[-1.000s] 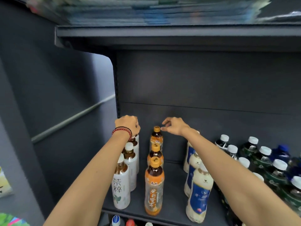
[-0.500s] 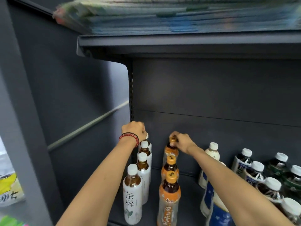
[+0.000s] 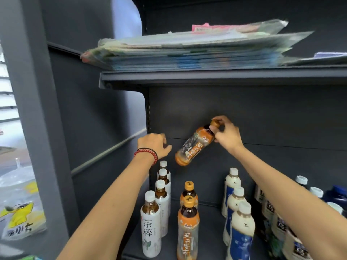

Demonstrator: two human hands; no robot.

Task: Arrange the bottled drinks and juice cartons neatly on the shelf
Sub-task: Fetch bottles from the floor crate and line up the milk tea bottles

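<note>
My right hand (image 3: 227, 133) grips an orange-labelled tea bottle (image 3: 194, 146) by its cap and neck, holding it tilted in the air above the shelf (image 3: 210, 209). My left hand (image 3: 154, 145), with a red bead bracelet at the wrist, hovers just left of the bottle's base, fingers loosely curled and holding nothing. Below stand a row of white-labelled tea bottles (image 3: 151, 222), two orange tea bottles (image 3: 187, 228) and a row of cream and blue bottles (image 3: 240, 231).
Dark bottles with white caps (image 3: 300, 186) crowd the right of the shelf. The upper shelf (image 3: 225, 74) carries a stack of flat packets (image 3: 187, 51). A grey upright panel (image 3: 33, 109) stands on the left, with a yellow printed bag (image 3: 20, 220) beyond it.
My right hand has lifted the rearmost orange tea bottle off the shelf and tilted it. My left hand has let go of the white bottle cap and risen. The view has tipped upward.
</note>
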